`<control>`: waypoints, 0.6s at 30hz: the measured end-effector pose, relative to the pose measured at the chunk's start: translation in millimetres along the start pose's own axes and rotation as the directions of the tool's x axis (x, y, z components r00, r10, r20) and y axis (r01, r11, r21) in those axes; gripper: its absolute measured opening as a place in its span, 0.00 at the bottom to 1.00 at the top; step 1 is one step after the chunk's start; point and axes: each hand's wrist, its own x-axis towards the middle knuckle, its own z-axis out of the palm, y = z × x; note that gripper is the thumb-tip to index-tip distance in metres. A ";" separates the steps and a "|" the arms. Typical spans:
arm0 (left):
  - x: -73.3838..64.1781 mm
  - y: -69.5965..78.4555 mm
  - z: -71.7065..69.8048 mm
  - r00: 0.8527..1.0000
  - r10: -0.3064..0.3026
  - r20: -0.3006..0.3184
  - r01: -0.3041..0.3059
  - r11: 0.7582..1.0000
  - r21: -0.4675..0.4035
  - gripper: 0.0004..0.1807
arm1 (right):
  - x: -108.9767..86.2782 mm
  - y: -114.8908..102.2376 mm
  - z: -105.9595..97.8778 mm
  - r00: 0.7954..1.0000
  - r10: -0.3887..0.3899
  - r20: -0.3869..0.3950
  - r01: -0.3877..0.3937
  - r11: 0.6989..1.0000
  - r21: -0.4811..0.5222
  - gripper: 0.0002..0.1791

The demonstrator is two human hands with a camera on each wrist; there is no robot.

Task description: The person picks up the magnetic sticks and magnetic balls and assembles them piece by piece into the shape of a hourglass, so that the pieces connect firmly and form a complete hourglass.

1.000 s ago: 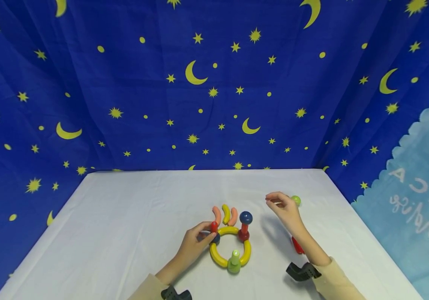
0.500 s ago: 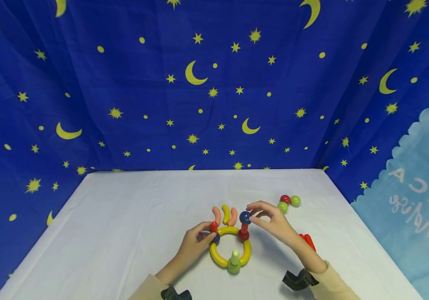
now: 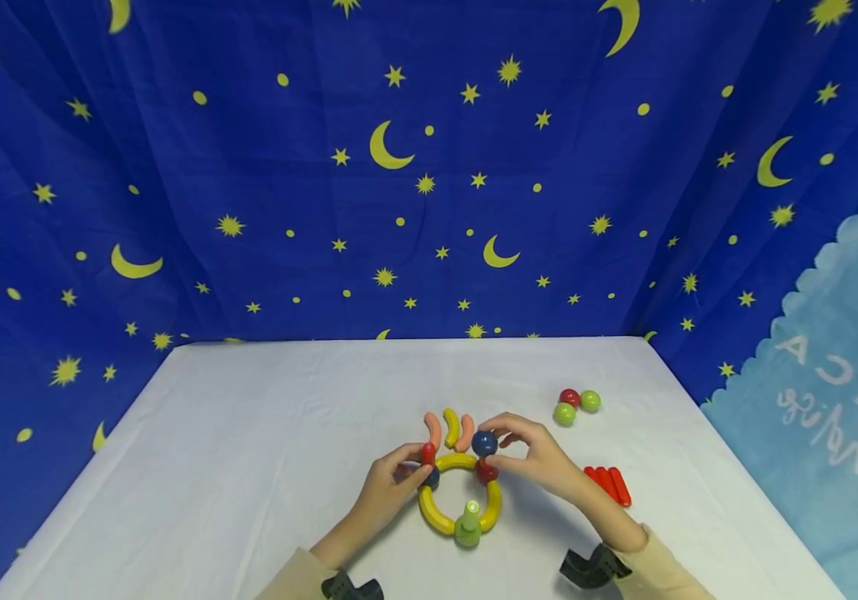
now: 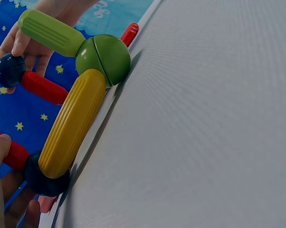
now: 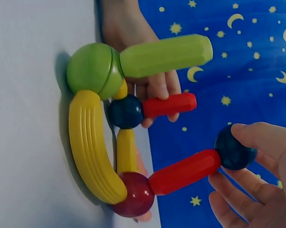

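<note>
A ring of curved yellow rods (image 3: 438, 511) joined by balls lies on the table, with short rods standing up from its balls. My left hand (image 3: 391, 487) pinches the red rod (image 5: 170, 105) that rises from the dark blue ball (image 5: 126, 111) on the ring's left. At the ring's right, my right hand (image 3: 537, 458) holds a second dark blue ball (image 3: 484, 443) between thumb and fingers. That ball tops another red rod (image 5: 185, 172), which leans up from a dark red ball (image 5: 134, 194). Nearest the front stands a green rod (image 5: 166, 55) on a green ball (image 5: 93, 70).
Behind the ring lie two pink curved rods (image 3: 433, 430) and a small yellow curved rod (image 3: 451, 427). Several loose red rods (image 3: 609, 486) rest right of my right forearm. Farther back are a loose red ball (image 3: 569, 398) and two light green balls (image 3: 589, 401).
My right hand has come left from beside the loose balls to the blue ball and closed its fingers on it. The ball has shifted slightly left and down. My left hand stays put.
</note>
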 end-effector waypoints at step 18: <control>-1.0 2.1 7.3 0.966 0.257 0.040 -0.259 0.939 0.227 0.15 | -1.2 -6.2 18.6 0.992 -0.125 0.016 0.125 0.992 0.006 0.19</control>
